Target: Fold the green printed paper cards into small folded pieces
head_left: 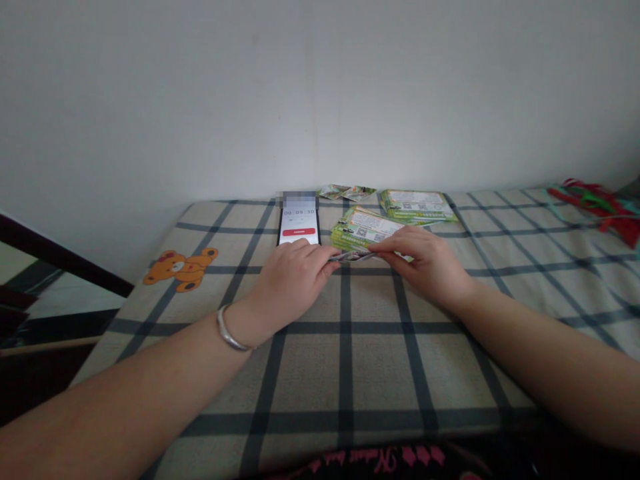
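Note:
My left hand (300,277), with a silver bangle on its wrist, pinches one end of a folded printed paper (354,255). The other end is pinched between the thumb and fingers of my right hand (427,263). Just behind the hands lies a stack of green printed leaflets (357,225), partly covered by my right hand. A second leaflet stack (419,203) sits farther back on the right. Several folded papers (345,192) rest near the wall. Close behind my left hand, a phone (300,217) displays a running timer; its lower edge is hidden.
A checked cloth (320,373) covers the table, which meets a pale wall (320,93). On the left is a brown bear figure (181,269). Red and green ribbon-like items (600,210) lie at the far right. Dark wooden bars (65,257) stand beyond the left edge.

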Available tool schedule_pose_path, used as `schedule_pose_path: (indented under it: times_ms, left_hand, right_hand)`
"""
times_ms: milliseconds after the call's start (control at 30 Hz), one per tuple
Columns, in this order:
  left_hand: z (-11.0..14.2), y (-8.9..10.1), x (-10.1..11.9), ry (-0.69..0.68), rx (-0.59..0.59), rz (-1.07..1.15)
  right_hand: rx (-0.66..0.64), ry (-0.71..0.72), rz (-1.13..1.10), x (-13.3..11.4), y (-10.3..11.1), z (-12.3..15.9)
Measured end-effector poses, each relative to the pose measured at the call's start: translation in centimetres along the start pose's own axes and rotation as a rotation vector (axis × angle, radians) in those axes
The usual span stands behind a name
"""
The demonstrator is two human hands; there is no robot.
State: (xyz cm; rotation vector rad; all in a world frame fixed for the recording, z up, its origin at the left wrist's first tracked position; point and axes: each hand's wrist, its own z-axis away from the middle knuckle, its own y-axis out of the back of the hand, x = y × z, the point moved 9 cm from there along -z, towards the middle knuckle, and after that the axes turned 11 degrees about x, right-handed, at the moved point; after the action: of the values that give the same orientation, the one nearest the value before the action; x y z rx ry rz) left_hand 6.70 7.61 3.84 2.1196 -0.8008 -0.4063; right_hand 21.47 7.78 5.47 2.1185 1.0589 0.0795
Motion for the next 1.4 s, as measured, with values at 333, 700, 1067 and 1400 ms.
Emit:
schedule_pose_path:
  times_ms: [333, 700, 1067, 1400]
  left_hand:
    - [0.2, 1.0, -0.8, 0.091, 0.056, 0.132]
    - [0.1, 1.4, -0.7, 0.058, 0.033, 0.18]
    - [0.3, -0.7, 0.7, -0.135, -0.172, 0.252]
    - [0.4, -0.8, 0.5, -0.145, -0.167, 0.258]
  right_hand:
    - [-0.046, 0.146, 0.116, -1.8, 0.5, -0.6]
    - [-0.012, -0.018, 0.564, 3.4, 0.1, -4.8]
    - [-0.209, -0.027, 0.626, 6.5, -6.6, -8.7]
    - [-0.247, -0.1, 0.675, 8.9, -7.2, -10.0]
